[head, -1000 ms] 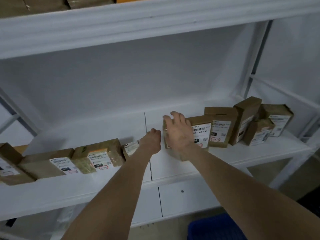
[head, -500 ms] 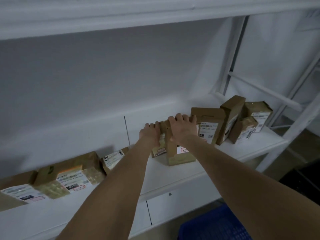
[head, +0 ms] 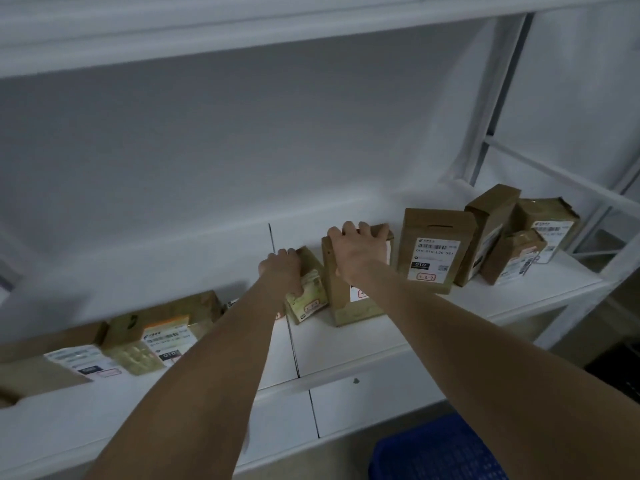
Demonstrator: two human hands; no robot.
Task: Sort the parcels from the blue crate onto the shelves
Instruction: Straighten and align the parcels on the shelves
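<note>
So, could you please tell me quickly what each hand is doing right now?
Left hand: grips the small parcel.
Right hand: grips the top of the upright box.

Dim light, plain white wall point(head: 242, 150)

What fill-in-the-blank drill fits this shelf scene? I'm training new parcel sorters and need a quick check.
The right hand grips the upright cardboard parcel by its ____ edge.
The left hand holds a smaller parcel on that parcel's ____ side.
The crate below the shelf is ____.
Missing words: top; left; blue.
</note>
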